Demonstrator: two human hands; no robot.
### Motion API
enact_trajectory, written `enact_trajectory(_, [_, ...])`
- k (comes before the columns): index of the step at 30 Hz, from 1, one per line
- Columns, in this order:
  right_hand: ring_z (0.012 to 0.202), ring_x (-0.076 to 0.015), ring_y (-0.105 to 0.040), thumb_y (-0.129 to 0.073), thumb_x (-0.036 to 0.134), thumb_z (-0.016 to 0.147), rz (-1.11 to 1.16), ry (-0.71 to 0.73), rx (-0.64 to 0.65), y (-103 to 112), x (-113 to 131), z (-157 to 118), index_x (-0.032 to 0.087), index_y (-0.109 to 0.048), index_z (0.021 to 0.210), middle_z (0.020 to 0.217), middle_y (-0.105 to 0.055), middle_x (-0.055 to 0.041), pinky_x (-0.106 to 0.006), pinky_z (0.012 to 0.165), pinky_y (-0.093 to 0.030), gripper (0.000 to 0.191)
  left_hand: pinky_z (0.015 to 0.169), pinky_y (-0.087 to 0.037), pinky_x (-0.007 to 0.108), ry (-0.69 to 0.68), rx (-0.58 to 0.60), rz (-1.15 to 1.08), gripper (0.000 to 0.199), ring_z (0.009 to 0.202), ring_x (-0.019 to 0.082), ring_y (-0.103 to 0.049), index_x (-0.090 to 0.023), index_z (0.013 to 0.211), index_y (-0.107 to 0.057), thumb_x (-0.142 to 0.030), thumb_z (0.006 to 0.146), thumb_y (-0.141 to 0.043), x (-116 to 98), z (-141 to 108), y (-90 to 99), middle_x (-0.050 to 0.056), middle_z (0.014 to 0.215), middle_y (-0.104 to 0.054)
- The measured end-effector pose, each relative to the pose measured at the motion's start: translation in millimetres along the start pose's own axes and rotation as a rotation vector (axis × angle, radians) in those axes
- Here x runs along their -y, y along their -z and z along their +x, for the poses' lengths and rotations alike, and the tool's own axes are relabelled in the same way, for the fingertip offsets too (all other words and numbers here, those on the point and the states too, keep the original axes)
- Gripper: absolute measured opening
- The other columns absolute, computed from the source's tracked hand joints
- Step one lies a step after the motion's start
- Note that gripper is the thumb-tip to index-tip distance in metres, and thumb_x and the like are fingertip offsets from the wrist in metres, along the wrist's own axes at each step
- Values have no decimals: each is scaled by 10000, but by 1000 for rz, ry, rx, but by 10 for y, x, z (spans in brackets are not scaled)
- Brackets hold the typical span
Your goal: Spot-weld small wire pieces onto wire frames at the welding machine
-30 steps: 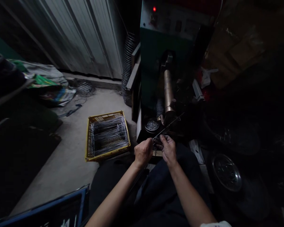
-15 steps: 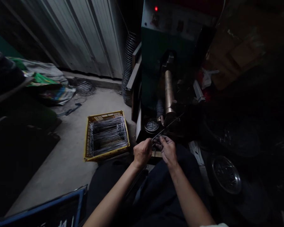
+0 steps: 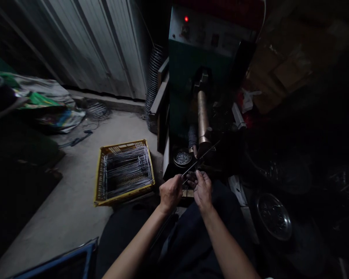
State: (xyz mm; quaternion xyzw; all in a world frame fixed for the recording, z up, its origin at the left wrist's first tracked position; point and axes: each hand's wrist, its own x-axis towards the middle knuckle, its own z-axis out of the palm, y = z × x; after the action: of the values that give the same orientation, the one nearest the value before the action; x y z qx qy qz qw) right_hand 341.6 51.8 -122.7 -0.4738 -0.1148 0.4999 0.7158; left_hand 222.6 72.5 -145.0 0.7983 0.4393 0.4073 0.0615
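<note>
My left hand point(image 3: 171, 192) is closed in a fist around a thin metal rod point(image 3: 203, 155), which slants up and right to just below a brass-coloured cylinder point(image 3: 203, 114) on a machine. Beside it, my right hand point(image 3: 202, 188) has its thumb and fingers pinched close to the rod. Whatever sits between those fingers is too small and dark to make out. Just beyond the hands, a round dish point(image 3: 182, 157) holds many small shiny metal pieces. A lower electrode-like arm point(image 3: 193, 141) ends beside this dish, under the cylinder.
The green machine point(image 3: 180, 77) has a red light lit on its panel. On the floor at left stands a yellow crate point(image 3: 97, 182) with many bent wire pieces. A round metal dish point(image 3: 275, 217) lies at right, and a blue-edged container point(image 3: 88, 257) at lower left.
The view has shifted, so the machine and crate appear slightly lower and further left. Both hands keep nearly the same places around the rod, whose far end stays below the cylinder.
</note>
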Motion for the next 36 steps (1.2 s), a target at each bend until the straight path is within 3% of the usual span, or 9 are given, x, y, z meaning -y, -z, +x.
enact_trajectory(18, [723,-180,-689,-780,429,734,-22,127,7,-114,50,55,194,-559,855,785,-672,-4,-298,653,-572,344,571,-408,273,38,3,-4,160,599,158,-619,-188,900,-574,-193,965,-428,-91,88,-94,26,668,-649])
enact_trajectory(36, [809,-185,-667,-732,411,782,-39,167,4,-162,107,46,192,-603,976,904,-683,-29,-287,671,-561,320,572,-413,270,42,-40,14,189,598,158,-629,-190,881,-563,-196,976,-399,-226,201,-122,27,652,-650])
